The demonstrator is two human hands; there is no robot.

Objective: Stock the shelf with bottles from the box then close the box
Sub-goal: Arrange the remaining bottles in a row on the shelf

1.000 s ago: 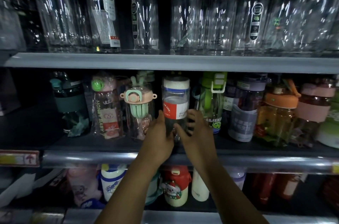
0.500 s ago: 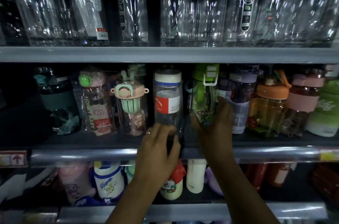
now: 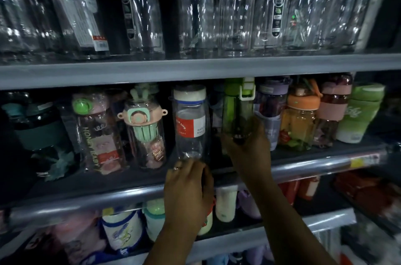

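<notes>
The green bottle (image 3: 237, 110) is gripped low down by the right hand (image 3: 249, 152), with the thumb on one side and the fingers curled round the other. Its base is totally covered, so it can't be told whether it's standing on the middle shelf (image 3: 86, 202) or held just off it. It's seen upright-ish in the row, between the clear bottle (image 3: 191, 126) with the white cap and red label and a purple-lidded bottle (image 3: 271, 100), which is half blocked by the fingers. The left hand (image 3: 187, 191) is seen from the back at the shelf's front rail, right under the clear bottle's base, with a ring (image 3: 177, 168) on one finger. The fingertips are tucked out of sight, so honestly it can't be said if that bottle is being pinched, just touched, or let go. The clear bottle itself is standing on the middle shelf near the front edge. Everything's pretty dark and smeared. The label text is only partly readable, and the far left of the shelf is mostly shadow. Tall glass bottles (image 3: 143, 9) on the top shelf (image 3: 152, 71) are cut off at the top of the view. More bottles on the lower shelf, like a white bottle (image 3: 225, 204), are partly hidden behind the rail and both forearms, and the right edge is too blurred to be made out
</notes>
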